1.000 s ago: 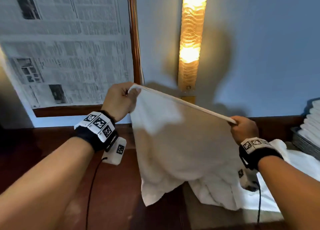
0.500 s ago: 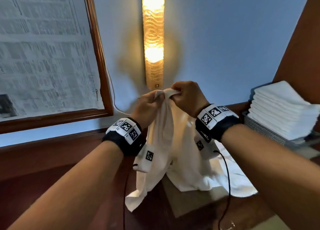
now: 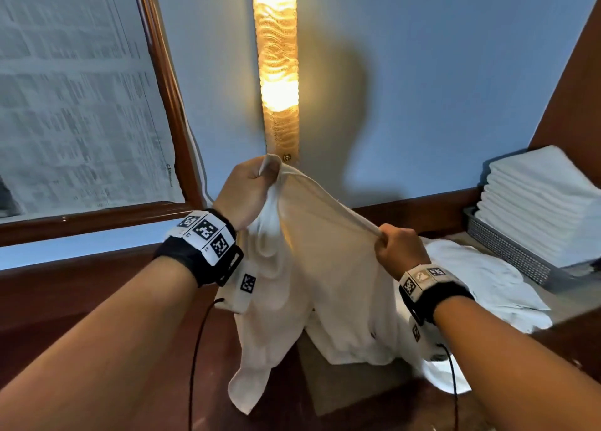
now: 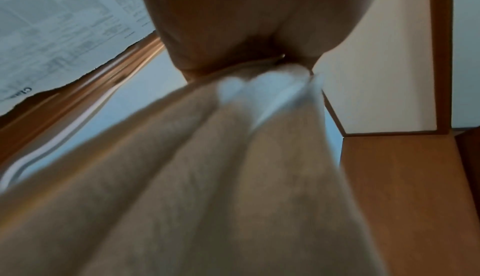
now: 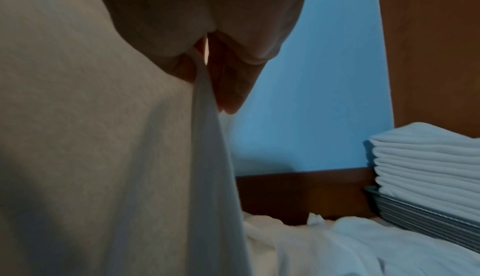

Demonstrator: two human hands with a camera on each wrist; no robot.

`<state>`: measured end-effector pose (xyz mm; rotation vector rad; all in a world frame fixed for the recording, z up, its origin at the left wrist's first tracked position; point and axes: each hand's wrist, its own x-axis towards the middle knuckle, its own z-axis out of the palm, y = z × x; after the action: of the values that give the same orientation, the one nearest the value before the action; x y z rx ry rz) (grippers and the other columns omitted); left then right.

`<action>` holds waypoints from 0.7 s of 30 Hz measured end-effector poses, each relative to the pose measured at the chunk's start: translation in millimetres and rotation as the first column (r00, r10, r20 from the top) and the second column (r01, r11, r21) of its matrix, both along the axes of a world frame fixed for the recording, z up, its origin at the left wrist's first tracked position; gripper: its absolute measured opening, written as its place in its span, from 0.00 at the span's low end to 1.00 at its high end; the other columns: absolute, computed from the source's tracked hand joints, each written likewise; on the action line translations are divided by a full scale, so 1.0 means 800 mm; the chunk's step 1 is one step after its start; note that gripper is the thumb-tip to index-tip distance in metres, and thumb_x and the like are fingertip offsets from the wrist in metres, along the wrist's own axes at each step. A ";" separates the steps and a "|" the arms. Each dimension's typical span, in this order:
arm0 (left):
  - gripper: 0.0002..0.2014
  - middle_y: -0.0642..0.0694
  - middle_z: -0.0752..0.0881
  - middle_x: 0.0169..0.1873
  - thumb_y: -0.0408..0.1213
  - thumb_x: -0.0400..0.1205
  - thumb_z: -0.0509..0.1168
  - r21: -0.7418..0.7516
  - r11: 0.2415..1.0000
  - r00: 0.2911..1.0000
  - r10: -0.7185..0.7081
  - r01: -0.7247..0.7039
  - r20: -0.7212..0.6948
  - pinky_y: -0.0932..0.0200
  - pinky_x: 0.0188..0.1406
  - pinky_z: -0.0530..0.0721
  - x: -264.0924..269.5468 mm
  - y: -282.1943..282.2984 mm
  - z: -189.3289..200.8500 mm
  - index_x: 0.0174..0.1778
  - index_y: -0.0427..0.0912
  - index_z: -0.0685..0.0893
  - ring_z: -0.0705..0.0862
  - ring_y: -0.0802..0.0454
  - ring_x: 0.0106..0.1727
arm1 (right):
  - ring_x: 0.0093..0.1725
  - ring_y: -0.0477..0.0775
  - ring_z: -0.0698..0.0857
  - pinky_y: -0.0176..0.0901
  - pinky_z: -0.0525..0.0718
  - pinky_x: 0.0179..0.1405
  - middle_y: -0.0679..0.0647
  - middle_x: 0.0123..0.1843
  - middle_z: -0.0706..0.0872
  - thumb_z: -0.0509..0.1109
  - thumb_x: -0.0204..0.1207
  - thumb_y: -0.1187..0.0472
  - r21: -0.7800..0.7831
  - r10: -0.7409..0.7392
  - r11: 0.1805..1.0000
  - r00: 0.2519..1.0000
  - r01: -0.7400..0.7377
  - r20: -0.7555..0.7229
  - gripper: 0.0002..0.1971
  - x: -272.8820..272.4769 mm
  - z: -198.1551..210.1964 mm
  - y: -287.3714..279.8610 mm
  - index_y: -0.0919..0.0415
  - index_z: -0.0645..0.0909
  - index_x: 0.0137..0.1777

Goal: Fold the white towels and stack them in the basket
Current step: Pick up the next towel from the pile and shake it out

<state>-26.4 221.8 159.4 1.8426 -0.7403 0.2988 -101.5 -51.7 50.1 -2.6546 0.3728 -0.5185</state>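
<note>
The white cloth towel (image 3: pixel 325 287) hangs in the air above the dark brown wooden bench (image 3: pixel 81 326), its lower corners drooping toward the surface. The left hand (image 3: pixel 247 193) grips the gathered upper end, fingers (image 3: pixel 257 173) curled tight round the bunched cloth; the left wrist view, though blurred, shows the folds converging into the closed fist. The right hand (image 3: pixel 398 247), held lower and to the right, pinches the top hem between thumb and fingers (image 5: pixel 228 87), so the hem runs taut and sloping between the two hands.

Beyond the held towel, a loose heap of unfolded white towels (image 3: pixel 481 287) lies on the bench, just beside the grey woven basket (image 3: pixel 507 251). The basket stands at the right rear and carries a neat stack of folded white towels (image 3: pixel 540 203) rising above its rim.

Behind, a lit amber wall lamp (image 3: pixel 276 66) is mounted upright on the blue wall (image 3: pixel 439 73). To the left, a wooden frame (image 3: pixel 162 82) encloses newspaper sheets (image 3: pixel 71 89).
</note>
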 end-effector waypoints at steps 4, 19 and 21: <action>0.25 0.64 0.81 0.24 0.38 0.91 0.58 -0.030 1.000 0.997 0.004 -0.006 -0.073 0.60 0.41 0.74 -0.013 -0.024 -0.005 0.26 0.55 0.82 0.78 0.67 0.31 | 0.45 0.65 0.83 0.45 0.76 0.37 0.60 0.40 0.86 0.64 0.77 0.68 0.342 -0.109 0.935 0.993 0.088 0.043 0.09 0.023 0.021 -0.021 0.61 0.84 0.39; 0.19 0.56 0.86 0.32 0.46 0.88 0.61 -0.208 0.970 0.972 -0.161 0.125 -0.168 0.49 0.48 0.78 -0.063 -0.129 -0.003 0.30 0.57 0.87 0.82 0.52 0.39 | 0.25 0.49 0.64 0.45 0.66 0.28 0.46 0.20 0.65 0.69 0.78 0.47 0.016 0.353 0.909 0.791 -0.416 0.500 0.25 -0.002 0.170 0.007 0.52 0.64 0.23; 0.22 0.59 0.82 0.30 0.42 0.90 0.61 -0.201 0.969 0.978 -0.168 0.141 -0.123 0.53 0.46 0.77 -0.071 -0.127 0.013 0.29 0.59 0.85 0.79 0.56 0.37 | 0.25 0.51 0.66 0.43 0.65 0.28 0.47 0.22 0.69 0.66 0.77 0.45 -0.045 0.392 0.900 0.762 -0.433 0.516 0.20 -0.023 0.161 0.000 0.52 0.67 0.27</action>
<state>-83.5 120.6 169.8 1.5964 -0.7278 0.1331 -119.8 -51.9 179.0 -2.2897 -0.3473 -0.9994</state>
